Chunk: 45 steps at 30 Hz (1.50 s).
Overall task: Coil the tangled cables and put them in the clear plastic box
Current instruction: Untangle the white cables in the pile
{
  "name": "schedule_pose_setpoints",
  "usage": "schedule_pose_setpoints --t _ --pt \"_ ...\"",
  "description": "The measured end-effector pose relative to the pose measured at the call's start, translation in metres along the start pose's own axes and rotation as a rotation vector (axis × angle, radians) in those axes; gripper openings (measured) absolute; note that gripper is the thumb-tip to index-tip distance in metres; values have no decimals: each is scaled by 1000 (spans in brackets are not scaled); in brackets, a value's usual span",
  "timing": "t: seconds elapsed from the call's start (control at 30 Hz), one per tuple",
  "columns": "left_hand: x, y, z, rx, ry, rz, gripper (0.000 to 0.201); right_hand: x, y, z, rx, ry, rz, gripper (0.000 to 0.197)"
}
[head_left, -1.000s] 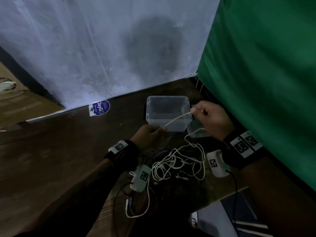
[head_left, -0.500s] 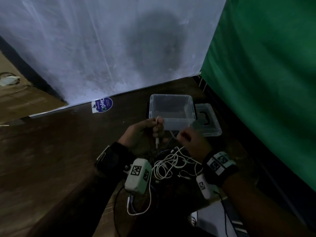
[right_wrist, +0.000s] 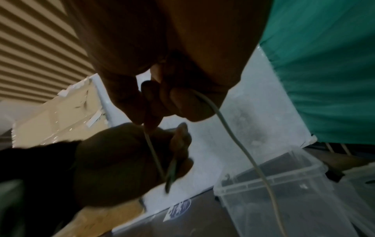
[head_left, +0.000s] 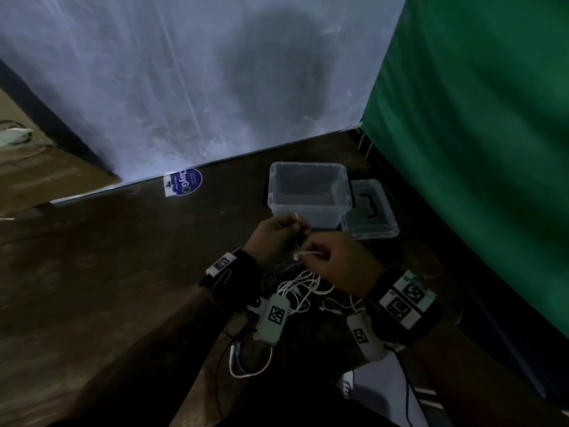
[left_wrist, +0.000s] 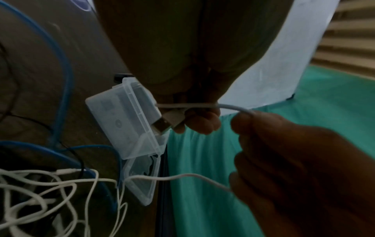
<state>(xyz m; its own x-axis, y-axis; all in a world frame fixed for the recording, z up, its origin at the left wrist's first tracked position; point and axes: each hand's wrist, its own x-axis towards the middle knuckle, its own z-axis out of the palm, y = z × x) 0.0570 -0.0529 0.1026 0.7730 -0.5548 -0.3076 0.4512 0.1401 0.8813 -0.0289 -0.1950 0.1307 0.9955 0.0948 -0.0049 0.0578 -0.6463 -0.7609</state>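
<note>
The left hand pinches the thin white USB cable just behind its metal plug, fingers curled round it, while the right hand has its fingers closed on the same cable a little further along. A second earlier the two hands were apart with a straight run of cable stretched between them in front of the box; now the right hand has come back in beside the left, so that run has folded into a short loop between them. This looks like the first turn of a coil being laid into the left hand, with most of the cable not yet gathered.

The rest of that cable trails down into the tangle of white cables lying on the dark wooden worktop near its front edge, mixed with a blue cable and a thin black one. The clear plastic box stands open towards the worktop's back right corner, just beyond the hands, with nothing visible inside. Its clear lid lies flat, touching the box's right side, by the green cloth.
</note>
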Motion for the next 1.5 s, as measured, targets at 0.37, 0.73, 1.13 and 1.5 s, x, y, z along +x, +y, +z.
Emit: schedule_pose_setpoints --t 0.37,0.73,1.13,1.5 --pt "-25 12 27 -63 -259 -189 22 11 28 -37 108 345 81 2" --pt "4 24 9 -537 -80 -41 23 -13 28 21 15 -5 63 24" --pt "-16 5 17 108 -172 -69 28 -2 4 -47 -153 338 -178 10" --pt "-29 36 27 -311 -465 -208 15 14 38 -33 298 328 173 10"
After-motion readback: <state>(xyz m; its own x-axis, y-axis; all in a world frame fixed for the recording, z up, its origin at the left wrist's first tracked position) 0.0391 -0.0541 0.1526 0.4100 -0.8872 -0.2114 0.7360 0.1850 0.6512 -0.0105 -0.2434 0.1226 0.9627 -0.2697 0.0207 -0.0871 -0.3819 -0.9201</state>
